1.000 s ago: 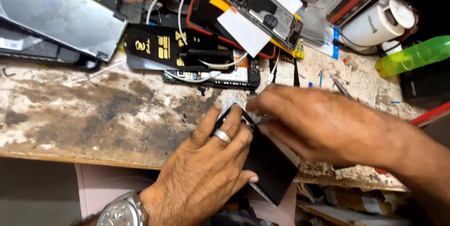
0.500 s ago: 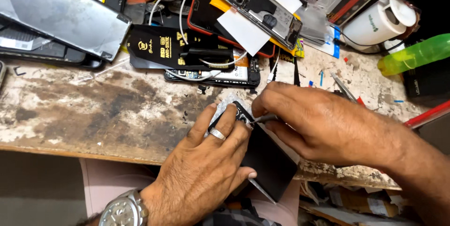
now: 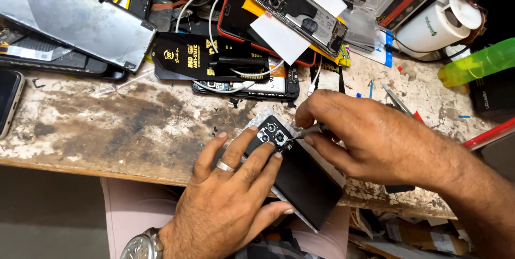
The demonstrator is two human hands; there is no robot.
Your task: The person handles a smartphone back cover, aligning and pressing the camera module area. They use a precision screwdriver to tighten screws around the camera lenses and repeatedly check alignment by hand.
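The black smartphone (image 3: 300, 181) lies back-up at the workbench (image 3: 134, 125) front edge. The left hand (image 3: 230, 205) presses flat, fingers spread, on its camera end. Just right of the cameras, the right hand (image 3: 370, 141) pinches a thin tool (image 3: 306, 132).

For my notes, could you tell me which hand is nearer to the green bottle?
The right hand: it is at the black phone's camera end, toward the green bottle. The left hand presses the phone, farther off.

matt black phone back (image 3: 300, 181), rough worn workbench (image 3: 134, 125) (stained), glossy tablet panel (image 3: 75, 20)
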